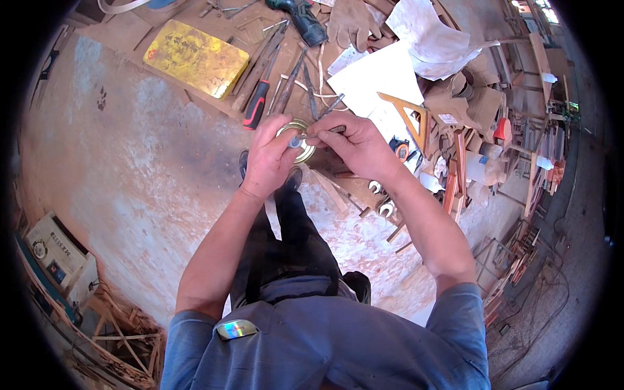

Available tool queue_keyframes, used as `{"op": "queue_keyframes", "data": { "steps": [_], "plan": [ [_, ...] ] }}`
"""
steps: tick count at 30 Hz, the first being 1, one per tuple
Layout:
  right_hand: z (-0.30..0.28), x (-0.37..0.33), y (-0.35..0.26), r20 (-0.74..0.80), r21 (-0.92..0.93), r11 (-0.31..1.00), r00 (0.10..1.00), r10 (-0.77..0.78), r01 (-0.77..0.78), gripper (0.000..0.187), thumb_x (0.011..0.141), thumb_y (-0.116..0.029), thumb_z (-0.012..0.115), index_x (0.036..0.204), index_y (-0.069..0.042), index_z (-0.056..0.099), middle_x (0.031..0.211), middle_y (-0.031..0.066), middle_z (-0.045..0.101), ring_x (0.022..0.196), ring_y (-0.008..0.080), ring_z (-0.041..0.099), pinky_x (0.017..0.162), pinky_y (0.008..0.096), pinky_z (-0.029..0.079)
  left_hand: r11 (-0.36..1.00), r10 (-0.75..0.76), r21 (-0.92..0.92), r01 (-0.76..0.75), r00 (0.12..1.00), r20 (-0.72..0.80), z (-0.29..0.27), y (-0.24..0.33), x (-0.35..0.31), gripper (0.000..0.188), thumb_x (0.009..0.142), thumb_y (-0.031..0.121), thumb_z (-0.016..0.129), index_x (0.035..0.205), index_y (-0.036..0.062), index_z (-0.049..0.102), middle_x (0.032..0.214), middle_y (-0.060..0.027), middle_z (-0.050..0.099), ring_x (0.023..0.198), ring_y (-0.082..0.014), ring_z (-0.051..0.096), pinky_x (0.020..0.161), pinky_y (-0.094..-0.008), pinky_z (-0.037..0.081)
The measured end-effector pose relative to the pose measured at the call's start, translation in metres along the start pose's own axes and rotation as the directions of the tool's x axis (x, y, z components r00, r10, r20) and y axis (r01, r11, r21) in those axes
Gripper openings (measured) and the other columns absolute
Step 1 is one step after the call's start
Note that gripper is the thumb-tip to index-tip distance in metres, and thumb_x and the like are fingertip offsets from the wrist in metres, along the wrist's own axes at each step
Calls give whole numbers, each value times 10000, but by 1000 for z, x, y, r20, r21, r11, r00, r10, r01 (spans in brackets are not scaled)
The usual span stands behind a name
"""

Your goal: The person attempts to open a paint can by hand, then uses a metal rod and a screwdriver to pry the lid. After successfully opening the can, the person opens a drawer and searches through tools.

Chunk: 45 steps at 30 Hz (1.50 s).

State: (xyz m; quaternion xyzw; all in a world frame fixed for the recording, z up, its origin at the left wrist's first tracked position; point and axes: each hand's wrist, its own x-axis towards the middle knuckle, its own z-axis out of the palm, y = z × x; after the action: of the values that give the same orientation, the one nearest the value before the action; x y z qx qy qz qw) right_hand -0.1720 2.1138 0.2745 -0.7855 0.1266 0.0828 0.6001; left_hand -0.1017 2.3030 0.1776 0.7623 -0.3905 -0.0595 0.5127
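Observation:
At the front edge of the cluttered bench, my two hands meet. My left hand (265, 159) is closed at a round, gold-rimmed container (305, 153), which looks like a tin. Beside its thumb shows a small bluish, clear round piece (296, 141); whether it is part of something in the fist I cannot tell. My right hand (356, 144) pinches a thin, dark rod-like tool (337, 129) between thumb and fingers. The tool's inner end points at the clear piece, close to it or touching. Fingers hide much of the container.
A red-and-black screwdriver (257, 104) lies just beyond my left hand, among chisels and rods. Further off are a yellow box (195, 58), a green power tool (302, 23) and a glove (351, 25). Rightward lie paper (380, 78), a yellow set square (411, 120), a tape measure (399, 149) and wrenches (386, 209).

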Motion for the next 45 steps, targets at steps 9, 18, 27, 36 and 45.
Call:
{"op": "queue_keyframes", "data": {
  "steps": [9, 18, 27, 36, 45],
  "plan": [
    [-10, 9, 0, 137, -95, 990, 986, -91, 104, 129, 954, -79, 626, 1045, -9, 683, 969, 106, 716, 898, 174, 685, 819, 309, 539, 1000, -28, 9, 28, 999, 23, -1, 1, 0, 407, 725, 28, 754, 1116, 16, 642, 1274, -165, 572, 1189, -392, 538, 1008, -454, 447],
    [-25, 25, 11, 237, 356, 863, 928, 287, -358, 154, 1032, -66, 509, 1102, 10, 624, 1122, 131, 693, 1024, 237, 707, 903, 326, 575, 1000, -27, 3, 27, 999, 32, -2, 0, 0, 440, 700, 11, 761, 1124, 29, 646, 1262, -153, 575, 1187, -385, 541, 1010, -452, 448],
    [-24, 24, 24, 186, 606, 722, 942, 279, -334, 212, 1019, -119, 533, 1140, 51, 571, 1099, 186, 679, 958, 289, 718, 837, 366, 605, 997, -75, 12, 74, 995, 63, -3, 4, 1, 367, 734, 29, 753, 1090, 41, 662, 1263, -149, 576, 1202, -381, 536, 1022, -452, 442],
    [-38, 7, 62, -161, 292, 810, 809, 565, -508, 337, 1036, -294, 502, 976, 33, 560, 826, 126, 696, 587, 177, 664, 486, 274, 543, 993, -88, -65, 95, 991, 97, -7, 5, 3, 265, 806, 16, 720, 1067, 45, 687, 1299, -156, 560, 1203, -344, 537, 1033, -409, 430],
    [1, 37, 101, -409, -456, 675, 811, 419, -580, 320, 956, -242, 563, 1073, 53, 527, 946, 281, 684, 955, 444, 657, 865, 506, 515, 987, -83, -120, 103, 983, 162, -14, 3, 10, 301, 809, 34, 736, 1103, 56, 676, 1276, -160, 543, 1197, -325, 537, 1022, -405, 438]
  ]
}}
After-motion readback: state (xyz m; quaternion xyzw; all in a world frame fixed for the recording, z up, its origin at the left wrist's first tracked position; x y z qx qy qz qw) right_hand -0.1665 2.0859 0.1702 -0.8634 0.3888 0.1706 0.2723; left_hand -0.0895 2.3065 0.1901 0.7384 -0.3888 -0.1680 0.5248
